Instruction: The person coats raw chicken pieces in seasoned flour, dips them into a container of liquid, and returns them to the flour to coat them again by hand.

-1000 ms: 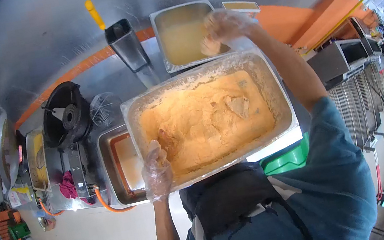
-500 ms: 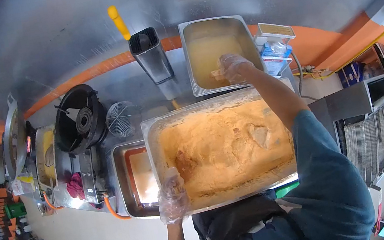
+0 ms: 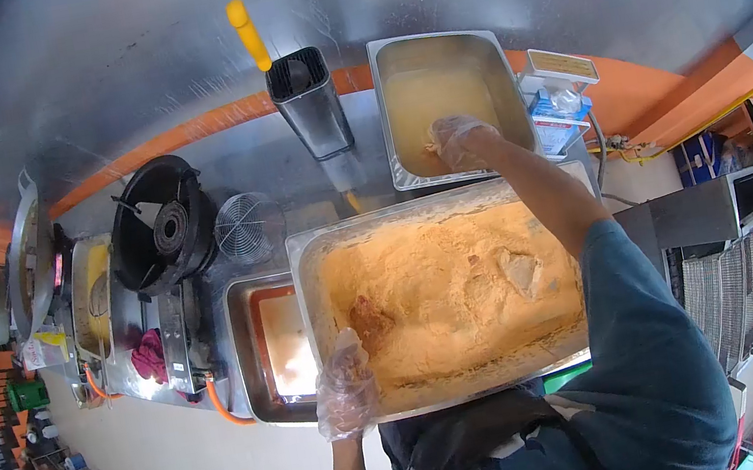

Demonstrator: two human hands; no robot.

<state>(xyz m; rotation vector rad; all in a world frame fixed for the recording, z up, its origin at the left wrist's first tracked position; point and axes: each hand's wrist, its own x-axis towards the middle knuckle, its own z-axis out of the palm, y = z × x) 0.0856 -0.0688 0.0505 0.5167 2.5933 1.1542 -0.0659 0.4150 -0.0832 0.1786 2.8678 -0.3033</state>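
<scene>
My right hand (image 3: 463, 143), in a clear plastic glove, reaches into a deep metal pan (image 3: 390, 118) of cloudy yellowish liquid. Its fingers are closed on a pale piece of meat (image 3: 431, 140), mostly hidden by the glove. Nearer to me stands a large metal tray (image 3: 411, 205) filled with orange-tan breading flour (image 3: 441, 324). At its left front corner, my gloved left hand (image 3: 346, 386) is curled over the rim, fingertips dusted with flour. Beside those fingers lies a reddish piece of meat (image 3: 372, 321), partly coated. Another, paler piece (image 3: 522, 272) sits in the flour at the right.
Left of the tray is a shallow metal pan (image 3: 246, 356). Behind stand a wire strainer (image 3: 243, 229), a black burner (image 3: 166, 225) and a knife holder (image 3: 312, 111) with a yellow handle (image 3: 248, 35) above it. A scale (image 3: 558, 70) stands right of the liquid pan.
The view has shifted slightly, so the bench contents appear a little further right. My right hand stays in the liquid pan, a little lower; my left hand stays at the tray corner.
</scene>
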